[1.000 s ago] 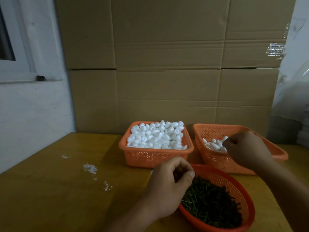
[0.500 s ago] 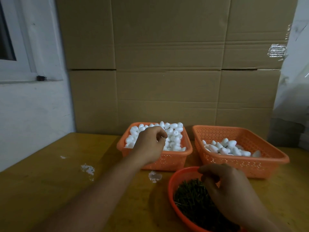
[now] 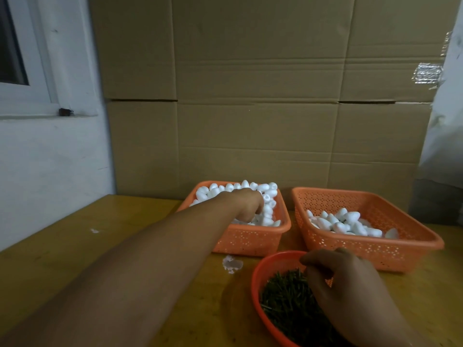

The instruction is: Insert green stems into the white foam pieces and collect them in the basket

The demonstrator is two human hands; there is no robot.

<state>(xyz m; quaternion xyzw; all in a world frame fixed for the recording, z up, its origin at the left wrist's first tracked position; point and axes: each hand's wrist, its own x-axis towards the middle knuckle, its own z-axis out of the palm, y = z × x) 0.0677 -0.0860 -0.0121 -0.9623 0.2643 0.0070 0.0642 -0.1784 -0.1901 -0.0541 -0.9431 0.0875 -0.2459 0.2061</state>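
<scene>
Cardboard sheets [image 3: 263,96] fill the back wall; white wall and window frame [image 3: 27,71] at left. Yellow-brown wooden table [image 3: 75,259], white flecks on it. Left basket [image 3: 248,240] heaped with white foam pieces [image 3: 268,194]; right basket [image 3: 370,249] holds a thinner layer of them. Round red bowl [image 3: 258,291] with green stems [image 3: 285,301], cut off by the bottom edge. Left hand [image 3: 248,204] reaches into the left heap, fingers curled down among the pieces; fingertips buried, grasp cannot be told. Right hand [image 3: 350,291] over the stems, fingers curled; contents hidden.
</scene>
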